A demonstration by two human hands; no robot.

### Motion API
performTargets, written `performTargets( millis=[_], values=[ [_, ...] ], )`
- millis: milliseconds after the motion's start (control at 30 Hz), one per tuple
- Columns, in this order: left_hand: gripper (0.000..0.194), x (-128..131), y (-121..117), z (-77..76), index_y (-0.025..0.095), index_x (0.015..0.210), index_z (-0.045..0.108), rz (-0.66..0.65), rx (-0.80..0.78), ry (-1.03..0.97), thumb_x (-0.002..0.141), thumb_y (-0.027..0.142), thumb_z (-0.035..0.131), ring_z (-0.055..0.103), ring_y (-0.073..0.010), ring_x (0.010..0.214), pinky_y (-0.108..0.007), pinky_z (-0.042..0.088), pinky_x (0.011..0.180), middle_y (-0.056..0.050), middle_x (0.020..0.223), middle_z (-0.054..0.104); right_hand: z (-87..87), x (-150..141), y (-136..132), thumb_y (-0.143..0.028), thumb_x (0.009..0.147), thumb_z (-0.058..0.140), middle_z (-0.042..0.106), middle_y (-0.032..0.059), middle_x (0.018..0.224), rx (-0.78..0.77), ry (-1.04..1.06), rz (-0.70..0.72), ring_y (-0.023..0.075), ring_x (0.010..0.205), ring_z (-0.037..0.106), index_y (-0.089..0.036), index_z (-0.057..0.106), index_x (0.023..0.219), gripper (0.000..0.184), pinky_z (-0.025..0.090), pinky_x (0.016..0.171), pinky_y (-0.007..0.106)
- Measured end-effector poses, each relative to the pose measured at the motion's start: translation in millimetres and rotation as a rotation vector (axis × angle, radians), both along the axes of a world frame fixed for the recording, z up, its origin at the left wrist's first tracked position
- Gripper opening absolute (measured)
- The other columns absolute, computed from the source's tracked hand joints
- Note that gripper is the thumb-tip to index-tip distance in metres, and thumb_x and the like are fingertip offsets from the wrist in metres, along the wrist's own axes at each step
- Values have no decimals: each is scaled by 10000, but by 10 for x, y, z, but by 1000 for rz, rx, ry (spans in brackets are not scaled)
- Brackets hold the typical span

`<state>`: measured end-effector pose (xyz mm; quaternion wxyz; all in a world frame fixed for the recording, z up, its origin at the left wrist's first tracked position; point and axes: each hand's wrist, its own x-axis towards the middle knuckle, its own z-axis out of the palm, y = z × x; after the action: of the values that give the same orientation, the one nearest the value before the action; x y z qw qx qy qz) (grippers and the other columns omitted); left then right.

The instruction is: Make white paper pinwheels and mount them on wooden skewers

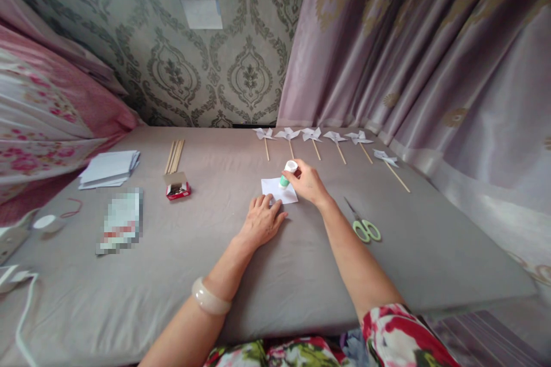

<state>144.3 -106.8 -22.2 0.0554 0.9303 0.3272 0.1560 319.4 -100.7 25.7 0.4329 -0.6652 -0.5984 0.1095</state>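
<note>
Matt paper makes up the sheet [267,186], the stack [107,168] and the pinwheels [310,134] — the sticks [174,156] are plain, bare wood. The glue stick [284,182] looks like smooth plastic. The scissors [359,223] join metal blades to plastic handles. Matt, faintly creased cloth [206,200] lies beneath; the curtain [327,63] has a satiny sheen — the bangle [210,298] looks polished.

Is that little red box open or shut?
Open: the red box has its flap up at the back, and small things show inside, too tiny to name.
</note>
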Motion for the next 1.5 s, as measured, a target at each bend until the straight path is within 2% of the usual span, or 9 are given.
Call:
performTargets(
  millis=[100,300,600,767,900,1000,1233,1500],
  values=[
    [367,-13,0,-4,239,1163,573,11,29,10,921,438,382,480,-267,1092,-436,368,946,-112,1180,545,3,-74,33,-323,801,599,694,47,836,-40,-85,12,161,697,610,-186,604,1021,260,436,646,250],
    [363,-11,14,8,242,1143,584,23,33,27,928,434,362,493,-259,1061,-430,347,944,-102,1155,563,-6,-142,62,-330,823,590,693,58,872,-103,-181,52,180,743,610,-196,592,1052,265,426,689,267],
    [313,5,39,22,227,1092,588,60,14,-3,923,407,397,508,-251,1059,-442,335,960,-94,1172,580,-99,-169,88,-315,811,612,688,58,904,-116,-170,77,173,752,609,-197,568,1100,315,428,708,266],
    [300,53,52,76,230,1060,616,94,15,25,921,388,403,518,-262,1061,-444,358,936,-102,1183,575,-181,-153,96,-306,781,628,684,58,840,-150,-160,82,160,733,598,-171,622,930,201,419,683,242],
    [285,109,49,91,217,1006,638,125,50,100,914,367,413,531,-273,1035,-432,393,887,-115,1140,587,-211,-161,91,-291,795,615,686,58,814,-155,-164,130,165,721,604,-169,626,904,165,418,674,247],
    [269,102,46,60,209,1010,633,129,63,92,911,342,421,531,-274,1041,-425,406,886,-111,1095,606,-217,-188,81,-286,803,612,688,82,872,-147,-186,103,180,776,615,-168,612,903,155,426,703,254],
    [269,33,87,11,217,1044,627,63,82,53,907,353,439,493,-281,1145,-451,385,953,-112,1172,599,-225,-292,68,-257,835,566,669,132,1003,-103,-221,32,217,936,617,-149,584,971,175,434,805,284],
    [319,44,66,-9,220,1110,598,73,84,70,923,391,405,481,-267,1168,-448,359,978,-103,1237,574,-308,-254,119,-251,842,548,673,130,962,-87,-250,-25,214,916,623,-143,587,947,156,433,808,278]
  ],
)
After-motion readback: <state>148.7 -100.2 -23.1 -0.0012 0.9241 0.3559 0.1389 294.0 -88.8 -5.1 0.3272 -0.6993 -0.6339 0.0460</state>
